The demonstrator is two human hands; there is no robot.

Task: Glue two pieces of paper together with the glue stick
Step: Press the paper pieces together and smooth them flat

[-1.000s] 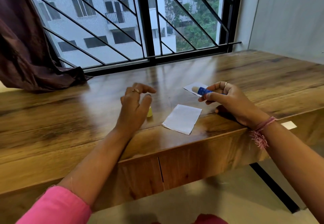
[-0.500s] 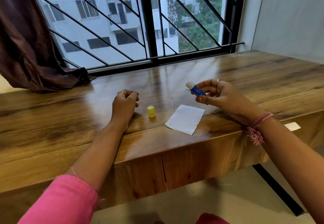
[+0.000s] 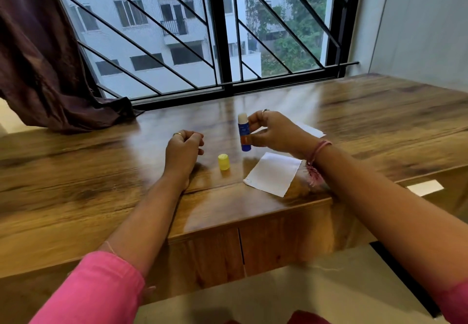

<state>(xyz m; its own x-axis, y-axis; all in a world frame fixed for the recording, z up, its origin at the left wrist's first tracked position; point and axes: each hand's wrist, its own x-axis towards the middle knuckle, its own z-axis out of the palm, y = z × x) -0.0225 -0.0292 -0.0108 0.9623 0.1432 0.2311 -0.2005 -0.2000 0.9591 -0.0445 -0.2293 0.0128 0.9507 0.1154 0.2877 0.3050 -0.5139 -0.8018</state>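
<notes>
Right hand (image 3: 272, 131) raised above the wooden table (image 3: 101, 171), wrist bent inward, thumb and fingers pinching the blue glue stick (image 3: 244, 133) along its side. Stick upright, uncapped, white glue tip on top, base clear of the table. Right forearm crosses over the near corner of one white paper (image 3: 272, 173) lying flat by the table edge. Second paper (image 3: 310, 129) partly hidden behind the right hand. Left hand (image 3: 183, 150) resting on the table, fingers curled into a loose fist, holding nothing. Yellow cap (image 3: 223, 162) stands between left hand and near paper, touching neither.
</notes>
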